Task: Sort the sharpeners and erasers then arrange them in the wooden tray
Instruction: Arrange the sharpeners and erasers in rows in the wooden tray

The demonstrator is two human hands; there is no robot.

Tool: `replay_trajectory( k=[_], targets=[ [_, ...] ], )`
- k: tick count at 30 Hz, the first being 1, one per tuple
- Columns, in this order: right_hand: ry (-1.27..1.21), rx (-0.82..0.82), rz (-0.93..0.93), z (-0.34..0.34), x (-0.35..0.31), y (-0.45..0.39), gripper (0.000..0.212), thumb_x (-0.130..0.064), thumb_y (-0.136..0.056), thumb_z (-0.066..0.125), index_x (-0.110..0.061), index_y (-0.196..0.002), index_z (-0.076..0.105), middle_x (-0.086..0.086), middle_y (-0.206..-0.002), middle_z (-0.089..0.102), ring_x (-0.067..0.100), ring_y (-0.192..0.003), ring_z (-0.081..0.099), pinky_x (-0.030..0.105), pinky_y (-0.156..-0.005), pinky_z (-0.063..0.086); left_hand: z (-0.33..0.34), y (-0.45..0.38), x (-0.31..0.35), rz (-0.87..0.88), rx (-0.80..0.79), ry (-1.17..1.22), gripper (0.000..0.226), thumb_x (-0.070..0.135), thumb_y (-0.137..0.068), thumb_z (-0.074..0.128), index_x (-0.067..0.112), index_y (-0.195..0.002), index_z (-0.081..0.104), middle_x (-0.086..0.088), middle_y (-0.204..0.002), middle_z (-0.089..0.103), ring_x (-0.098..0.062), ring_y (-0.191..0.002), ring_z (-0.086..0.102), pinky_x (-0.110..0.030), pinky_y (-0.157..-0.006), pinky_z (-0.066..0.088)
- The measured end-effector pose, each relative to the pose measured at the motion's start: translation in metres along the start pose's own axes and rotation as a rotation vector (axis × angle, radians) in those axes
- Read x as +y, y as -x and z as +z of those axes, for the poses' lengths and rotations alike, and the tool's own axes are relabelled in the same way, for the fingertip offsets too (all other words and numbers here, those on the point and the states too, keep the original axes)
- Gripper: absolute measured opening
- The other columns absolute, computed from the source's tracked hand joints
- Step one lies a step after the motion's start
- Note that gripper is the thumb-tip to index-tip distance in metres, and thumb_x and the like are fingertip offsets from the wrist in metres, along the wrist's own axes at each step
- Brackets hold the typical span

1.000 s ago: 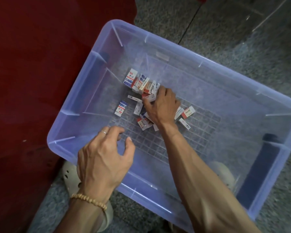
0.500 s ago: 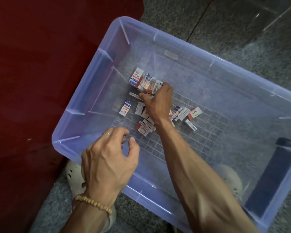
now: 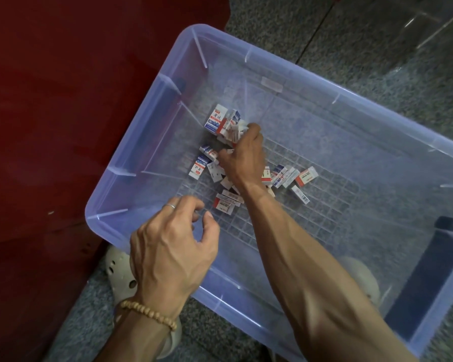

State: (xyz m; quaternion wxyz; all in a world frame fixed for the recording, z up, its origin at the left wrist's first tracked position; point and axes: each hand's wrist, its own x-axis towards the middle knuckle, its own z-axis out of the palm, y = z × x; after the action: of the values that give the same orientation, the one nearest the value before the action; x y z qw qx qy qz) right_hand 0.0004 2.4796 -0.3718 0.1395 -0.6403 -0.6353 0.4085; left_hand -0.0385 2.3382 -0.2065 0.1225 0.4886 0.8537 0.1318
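We see right hand (image 3: 242,158) reaching into translucent blue plastic bin (image 3: 392,142), fingers curled round several small paper-sleeved erasers (image 3: 226,124) at bin's 10 o'clock, likely gathering a batch. Left hand (image 3: 173,246) hovers over near rim, loosely curled, holding nothing. Loose erasers (image 3: 305,176) scattered mid-bin. Wooden tray, sharpeners not visible.

Speckled grey floor (image 3: 364,61), bearing clear plastic bin (image 3: 324,82) with red cabinet (image 3: 63,100) alongside.
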Motion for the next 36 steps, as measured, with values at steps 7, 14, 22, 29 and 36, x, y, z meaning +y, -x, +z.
replay_trajectory(
  k=[7,14,22,29,36],
  targets=[
    [-0.154,-0.069,-0.007,-0.009,0.024,0.005,0.046,-0.019,-0.086,0.074,-0.013,-0.123,0.047,0.008,-0.111,0.066,0.025,-0.091,0.068,0.049,-0.076,0.059,0.000,0.001,0.000,0.002,0.008,0.004,0.008,0.028,-0.079,0.060,0.021,-0.080,0.064,0.005,-0.072,0.062,-0.024,-0.057,0.060,-0.035,-0.047,0.049],
    [0.005,0.021,0.055,0.000,0.005,0.000,0.074,-0.059,-0.083,0.070,-0.019,-0.135,0.037,0.012,-0.122,0.049,0.030,-0.095,0.061,0.046,-0.080,0.055,0.001,0.001,-0.002,0.028,0.051,0.015,0.007,0.025,-0.078,0.062,0.019,-0.079,0.065,0.005,-0.070,0.062,-0.023,-0.055,0.059,-0.034,-0.046,0.047],
    [-0.333,-0.012,0.080,-0.004,0.014,-0.002,0.036,-0.027,-0.087,0.072,-0.019,-0.112,0.048,0.000,-0.106,0.065,0.017,-0.089,0.066,0.040,-0.079,0.058,0.002,0.002,-0.004,0.029,0.055,0.013,0.008,0.025,-0.079,0.060,0.019,-0.078,0.065,0.004,-0.069,0.062,-0.024,-0.053,0.058,-0.034,-0.045,0.046],
    [-0.854,-0.230,0.361,-0.051,0.015,0.026,0.032,-0.018,-0.091,0.072,-0.012,-0.117,0.056,0.010,-0.097,0.073,0.018,-0.067,0.072,0.025,-0.049,0.051,0.000,0.002,-0.003,0.030,0.042,0.032,0.007,0.025,-0.078,0.060,0.019,-0.079,0.064,0.004,-0.072,0.063,-0.025,-0.058,0.060,-0.033,-0.048,0.047],
    [-0.991,-0.372,0.310,-0.105,-0.023,0.102,0.009,-0.026,-0.097,0.063,-0.020,-0.104,0.062,0.005,-0.078,0.061,0.006,-0.045,0.048,0.020,-0.045,0.036,-0.007,0.000,0.001,0.019,-0.070,0.106,0.029,0.046,-0.091,0.042,0.025,-0.089,0.062,0.008,-0.080,0.065,-0.020,-0.068,0.063,-0.035,-0.058,0.051]
  ],
)
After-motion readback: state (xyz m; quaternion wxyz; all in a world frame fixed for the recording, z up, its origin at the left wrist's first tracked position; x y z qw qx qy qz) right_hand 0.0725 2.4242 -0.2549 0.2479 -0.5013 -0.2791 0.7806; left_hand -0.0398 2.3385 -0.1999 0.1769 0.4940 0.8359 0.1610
